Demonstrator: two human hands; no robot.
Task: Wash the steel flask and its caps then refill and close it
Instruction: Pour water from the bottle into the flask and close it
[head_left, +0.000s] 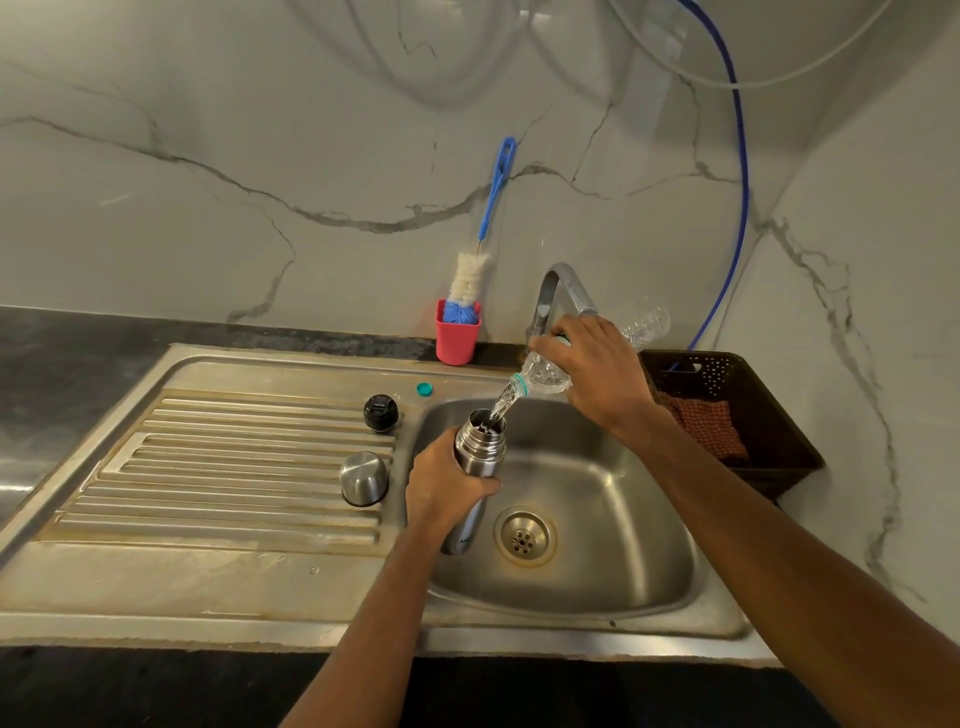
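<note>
Left hand (447, 486) wrapped around steel flask (478, 441), held upright over the left edge of the sink basin (613, 499), mouth open. Right hand (597, 369) grips clear plastic bottle (545, 378), tilted neck-down, water running into the flask mouth. Black inner cap (381, 412) and steel outer cap (363, 478) stand apart along the drainboard's (234, 467) right edge.

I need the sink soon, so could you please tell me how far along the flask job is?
Washing looks done: the brush stands in its cup. In hand: left hand holds the steel flask, right hand pours water in from a plastic bottle. Left: fitting the black cap and steel cap, both on the drainboard.
</note>
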